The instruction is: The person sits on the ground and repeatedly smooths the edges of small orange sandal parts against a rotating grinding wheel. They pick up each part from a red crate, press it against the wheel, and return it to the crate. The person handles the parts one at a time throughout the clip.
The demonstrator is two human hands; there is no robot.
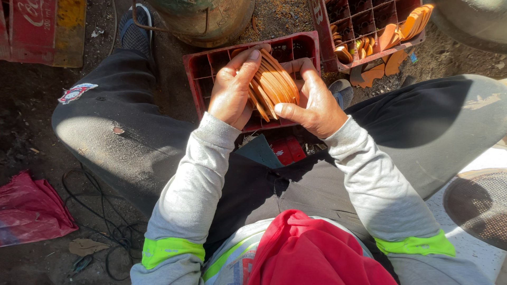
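Note:
A stack of thin orange clay discs (273,84) is held on edge between both hands, above a red plastic crate (196,63) with square compartments. My left hand (231,89) grips the stack from the left, fingers over its top. My right hand (312,101) presses against the right side, thumb across the front. I sit with knees apart in dark trousers, the crate on the ground between my legs.
A second red crate (323,31) at the top right holds more orange discs (414,22), with broken pieces (377,71) beside it. A rusty metal drum (203,18) stands behind. Red cloth (29,208) and black cable (100,221) lie at left; a round sieve (478,206) at right.

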